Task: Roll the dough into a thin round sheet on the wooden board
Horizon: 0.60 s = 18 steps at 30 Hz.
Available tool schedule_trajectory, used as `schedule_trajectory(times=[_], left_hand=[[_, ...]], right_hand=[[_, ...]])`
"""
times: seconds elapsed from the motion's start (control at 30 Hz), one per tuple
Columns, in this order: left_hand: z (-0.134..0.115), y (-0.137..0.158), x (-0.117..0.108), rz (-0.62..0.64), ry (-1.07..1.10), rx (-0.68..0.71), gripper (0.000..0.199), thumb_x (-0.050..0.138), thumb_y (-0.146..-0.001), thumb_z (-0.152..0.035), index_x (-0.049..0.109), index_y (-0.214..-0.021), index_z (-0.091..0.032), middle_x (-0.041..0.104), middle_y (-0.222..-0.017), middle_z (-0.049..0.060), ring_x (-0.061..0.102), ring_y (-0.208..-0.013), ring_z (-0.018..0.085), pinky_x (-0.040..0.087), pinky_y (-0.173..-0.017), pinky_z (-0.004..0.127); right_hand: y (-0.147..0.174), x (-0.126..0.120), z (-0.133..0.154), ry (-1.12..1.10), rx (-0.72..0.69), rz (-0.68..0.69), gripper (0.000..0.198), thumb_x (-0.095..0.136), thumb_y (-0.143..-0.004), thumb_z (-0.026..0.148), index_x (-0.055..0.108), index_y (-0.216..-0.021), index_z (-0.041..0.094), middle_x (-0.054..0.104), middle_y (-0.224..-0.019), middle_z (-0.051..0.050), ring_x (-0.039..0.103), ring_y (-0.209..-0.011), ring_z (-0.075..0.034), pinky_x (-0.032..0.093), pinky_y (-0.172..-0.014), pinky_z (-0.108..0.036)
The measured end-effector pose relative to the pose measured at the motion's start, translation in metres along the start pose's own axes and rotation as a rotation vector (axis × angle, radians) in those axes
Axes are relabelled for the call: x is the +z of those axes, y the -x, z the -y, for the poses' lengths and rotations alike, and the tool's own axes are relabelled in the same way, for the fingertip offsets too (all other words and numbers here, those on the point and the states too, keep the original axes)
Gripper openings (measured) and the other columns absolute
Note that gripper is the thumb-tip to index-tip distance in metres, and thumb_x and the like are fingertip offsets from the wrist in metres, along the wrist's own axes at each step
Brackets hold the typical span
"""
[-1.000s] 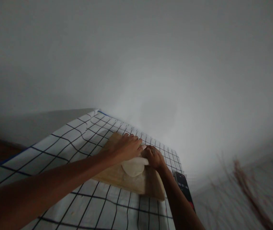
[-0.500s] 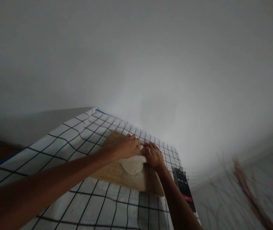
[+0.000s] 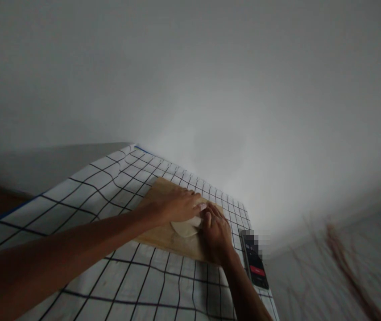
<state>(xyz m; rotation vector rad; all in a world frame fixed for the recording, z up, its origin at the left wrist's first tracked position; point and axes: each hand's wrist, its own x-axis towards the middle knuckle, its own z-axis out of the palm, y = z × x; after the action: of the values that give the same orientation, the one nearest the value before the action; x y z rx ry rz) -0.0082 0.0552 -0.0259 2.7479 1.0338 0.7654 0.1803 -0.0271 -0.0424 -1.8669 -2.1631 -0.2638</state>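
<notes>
A pale, flat piece of dough [image 3: 184,228] lies on a wooden board [image 3: 163,243], its far part covered by my hands. My left hand [image 3: 184,206] reaches over the dough from the left, with fingers bent onto its far side and a whitish thumb tip near my right hand. On the right, my right hand [image 3: 216,228] grips the dough's right edge, its fingers curled and its thumb tucked in close. The two hands almost meet. What lies under the fingers is hidden.
Beneath the board is a white cloth with a black grid [image 3: 137,285]. A phone [image 3: 254,261] with a lit screen lies along the table's right edge. A pale wall [image 3: 224,111] rises behind. Blurred brown twigs [image 3: 341,258] stand at the lower right.
My left hand has moved right, closer to my right hand. The dough's raised near flap now lies lower, and less of it shows. The view has shifted slightly.
</notes>
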Motion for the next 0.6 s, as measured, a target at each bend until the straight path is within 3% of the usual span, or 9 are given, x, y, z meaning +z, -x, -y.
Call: schedule_trajectory(times=[0.07,0.17,0.33,0.43,0.6], left_hand=[[0.003,-0.004,-0.005,-0.04,-0.068,-0.064,0.042,0.034,-0.101,-0.044,0.065,-0.111,-0.018,0.073,-0.096,0.015,0.068,-0.092,0.03,0.045,-0.083,0.044],[0.01,-0.006,-0.012,-0.095,-0.17,-0.122,0.036,0.036,-0.1,-0.037,0.065,-0.109,-0.016,0.072,-0.094,0.016,0.068,-0.088,0.031,0.044,-0.079,0.045],[0.024,-0.006,-0.016,-0.06,-0.185,-0.196,0.037,0.037,-0.1,-0.04,0.066,-0.104,-0.017,0.072,-0.091,0.016,0.067,-0.085,0.031,0.044,-0.077,0.043],[0.027,-0.006,-0.016,-0.06,-0.187,-0.209,0.039,0.036,-0.1,-0.042,0.067,-0.104,-0.018,0.072,-0.093,0.016,0.067,-0.086,0.031,0.045,-0.077,0.044],[0.024,-0.004,-0.014,-0.059,-0.175,-0.192,0.037,0.038,-0.099,-0.039,0.067,-0.104,-0.017,0.071,-0.103,0.017,0.065,-0.096,0.033,0.045,-0.082,0.046]], right_hand=[[-0.021,0.006,-0.011,0.047,-0.057,0.039,0.04,0.032,-0.102,0.019,0.06,-0.131,0.021,0.057,-0.144,-0.008,0.045,-0.14,-0.022,0.04,-0.112,-0.043],[-0.05,0.015,-0.022,0.142,-0.103,0.092,0.034,0.041,-0.099,0.015,0.062,-0.127,0.017,0.062,-0.137,-0.012,0.054,-0.131,-0.023,0.045,-0.106,-0.038],[-0.084,0.023,-0.024,0.189,-0.099,0.139,0.028,0.043,-0.099,0.015,0.066,-0.117,0.017,0.07,-0.118,-0.013,0.062,-0.115,-0.023,0.048,-0.098,-0.032],[-0.093,0.022,-0.023,0.179,-0.108,0.16,0.029,0.041,-0.101,0.017,0.066,-0.115,0.017,0.07,-0.116,-0.011,0.062,-0.113,-0.021,0.048,-0.098,-0.032],[-0.082,0.018,-0.019,0.123,-0.122,0.137,0.031,0.044,-0.1,0.022,0.065,-0.124,0.02,0.066,-0.13,-0.011,0.054,-0.129,-0.023,0.044,-0.107,-0.038]])
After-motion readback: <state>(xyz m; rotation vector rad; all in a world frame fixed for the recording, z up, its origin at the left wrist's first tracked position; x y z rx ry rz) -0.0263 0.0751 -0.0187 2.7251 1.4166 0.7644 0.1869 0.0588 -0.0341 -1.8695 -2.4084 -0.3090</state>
